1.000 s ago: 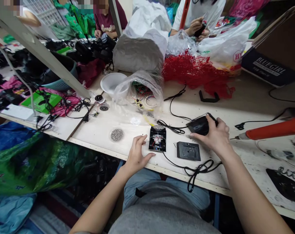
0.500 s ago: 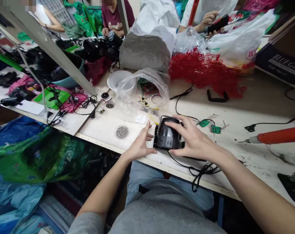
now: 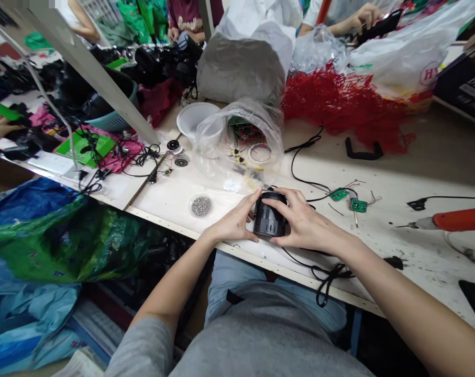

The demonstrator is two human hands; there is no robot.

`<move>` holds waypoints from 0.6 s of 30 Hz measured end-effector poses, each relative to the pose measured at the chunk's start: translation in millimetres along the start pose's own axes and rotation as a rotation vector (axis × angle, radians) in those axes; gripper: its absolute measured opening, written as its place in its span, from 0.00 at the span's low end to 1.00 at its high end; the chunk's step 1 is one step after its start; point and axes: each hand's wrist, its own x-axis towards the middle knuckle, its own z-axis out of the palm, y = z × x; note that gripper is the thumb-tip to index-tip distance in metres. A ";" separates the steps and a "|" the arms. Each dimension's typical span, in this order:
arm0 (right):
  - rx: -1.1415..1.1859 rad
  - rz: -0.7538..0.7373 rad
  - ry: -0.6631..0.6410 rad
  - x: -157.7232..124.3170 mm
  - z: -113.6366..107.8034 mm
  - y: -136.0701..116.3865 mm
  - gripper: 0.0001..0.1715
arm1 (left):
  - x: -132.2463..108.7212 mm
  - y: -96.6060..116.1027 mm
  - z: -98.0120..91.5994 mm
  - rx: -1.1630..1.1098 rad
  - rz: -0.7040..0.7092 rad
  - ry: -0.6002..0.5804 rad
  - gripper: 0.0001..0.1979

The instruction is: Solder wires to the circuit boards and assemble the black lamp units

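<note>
A black ribbed housing [image 3: 269, 215] stands on the white worktable [image 3: 382, 183] near its front edge. My left hand [image 3: 234, 222] presses against its left side with fingers curled round it. From the right, my right hand [image 3: 303, 222] wraps over its top and side. A black cable [image 3: 327, 272] runs from under the housing and hangs in a bundle off the table edge. Two small green circuit boards [image 3: 349, 200] with thin wires lie just right of my hands.
A dish of small metal balls [image 3: 201, 206] sits left of my hands. Behind are a clear bag of parts [image 3: 241, 144], a white bowl [image 3: 196, 118], red netting [image 3: 339, 107] and an orange-handled tool [image 3: 455, 220] at right. Other people work across the table.
My right hand carried the black housing from the right and set it over the open square base. Both hands now clasp it. The green circuit boards came into view.
</note>
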 end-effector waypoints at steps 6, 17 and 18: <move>0.001 -0.002 -0.013 -0.6 1.3 1.0 0.51 | 4.7 2.9 -1.2 -0.042 0.024 -0.029 0.68; 0.001 -0.039 0.003 -2.0 -1.1 4.7 0.49 | 6.9 4.9 0.1 0.000 0.027 -0.027 0.68; -0.002 -0.041 0.013 -2.1 -0.5 5.2 0.49 | 7.0 5.0 0.0 0.007 0.026 -0.028 0.68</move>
